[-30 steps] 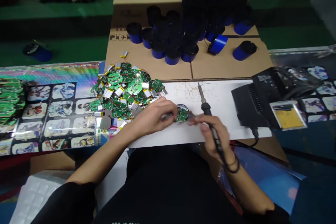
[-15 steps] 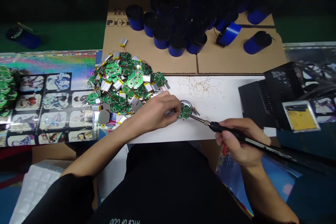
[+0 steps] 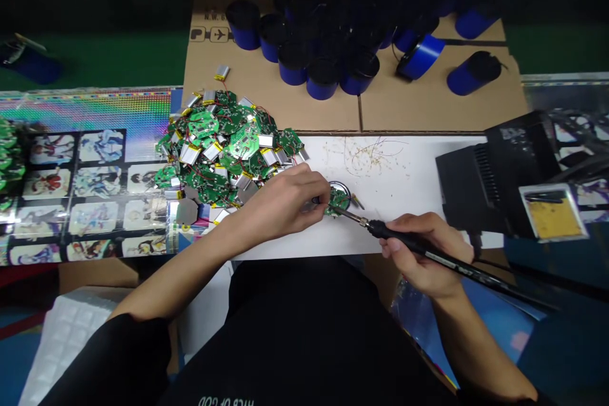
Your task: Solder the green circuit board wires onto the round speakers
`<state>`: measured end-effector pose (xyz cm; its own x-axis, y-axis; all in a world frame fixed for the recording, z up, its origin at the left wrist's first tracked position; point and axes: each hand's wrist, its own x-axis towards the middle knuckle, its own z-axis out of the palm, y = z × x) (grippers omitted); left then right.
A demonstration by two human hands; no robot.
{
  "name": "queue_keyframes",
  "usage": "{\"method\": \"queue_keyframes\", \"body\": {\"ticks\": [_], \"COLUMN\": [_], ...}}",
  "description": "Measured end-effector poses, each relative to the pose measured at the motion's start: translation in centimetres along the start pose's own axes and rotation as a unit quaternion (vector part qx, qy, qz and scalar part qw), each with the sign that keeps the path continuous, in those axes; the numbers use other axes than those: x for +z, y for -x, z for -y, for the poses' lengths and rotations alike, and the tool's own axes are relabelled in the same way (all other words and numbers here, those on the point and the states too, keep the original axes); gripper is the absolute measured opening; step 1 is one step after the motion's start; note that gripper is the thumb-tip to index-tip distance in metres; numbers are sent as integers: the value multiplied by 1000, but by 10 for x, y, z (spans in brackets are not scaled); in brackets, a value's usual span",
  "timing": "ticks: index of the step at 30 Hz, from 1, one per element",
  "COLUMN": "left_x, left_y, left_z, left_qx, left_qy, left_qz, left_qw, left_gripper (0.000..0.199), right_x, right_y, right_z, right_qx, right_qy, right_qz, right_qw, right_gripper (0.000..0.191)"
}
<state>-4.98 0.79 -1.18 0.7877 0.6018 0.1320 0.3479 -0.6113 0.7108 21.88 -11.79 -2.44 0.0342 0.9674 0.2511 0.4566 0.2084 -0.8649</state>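
Observation:
My right hand [image 3: 428,254] is wrapped round the black handle of a soldering iron [image 3: 404,238]. The iron's metal tip reaches left onto a small green circuit board [image 3: 339,201] with a dark cable looped behind it. At the board's left edge my left hand [image 3: 302,200] is closed, thumb and fingers pinched together. A thin dark piece shows at its fingertips, too small to name. To the left of that hand lies a heap of green circuit boards [image 3: 242,143] with silver battery packs and red wires.
Blue cylinders with black tops [image 3: 323,79] stand on the cardboard [image 3: 266,101] at the back. Wire scraps [image 3: 368,155] lie on the white surface. At right are a black soldering station [image 3: 495,165] and a yellow sponge tray [image 3: 552,216]. Printed picture sheets [image 3: 95,184] cover the left side.
My right hand has moved left with the soldering iron, bringing its tip further over the board toward my left fingertips. My left hand is almost unmoved. The view has shifted slightly.

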Motion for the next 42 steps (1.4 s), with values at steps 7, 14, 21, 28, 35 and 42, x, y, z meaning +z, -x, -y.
{"method": "queue_keyframes", "body": {"ticks": [7,14,21,28,35,42], "left_x": [1,0,-1,0,-2,5], "left_y": [0,-1,-1,-1,-2,5], "left_z": [1,-1,-1,-2,-4,1], "left_qx": [1,1,-2,-3,-5,20], "left_qy": [-9,-12,-11,-11,-24,-38], "left_qz": [5,8,10,8,11,-34], "left_qw": [1000,1000,1000,1000,1000,999], "left_gripper": [13,13,14,14,11,13], "right_x": [-2,-1,-4,10,47,54], "right_y": [4,-2,0,-8,-9,-24], "right_z": [-1,5,1,15,13,4], "right_qx": [15,2,-6,-12,-72,-92], "right_qy": [17,40,3,-98,87,88], "right_qz": [-10,-6,-42,-127,26,34], "right_qw": [1000,999,999,987,993,991], "right_gripper": [15,14,16,23,36,37]}}
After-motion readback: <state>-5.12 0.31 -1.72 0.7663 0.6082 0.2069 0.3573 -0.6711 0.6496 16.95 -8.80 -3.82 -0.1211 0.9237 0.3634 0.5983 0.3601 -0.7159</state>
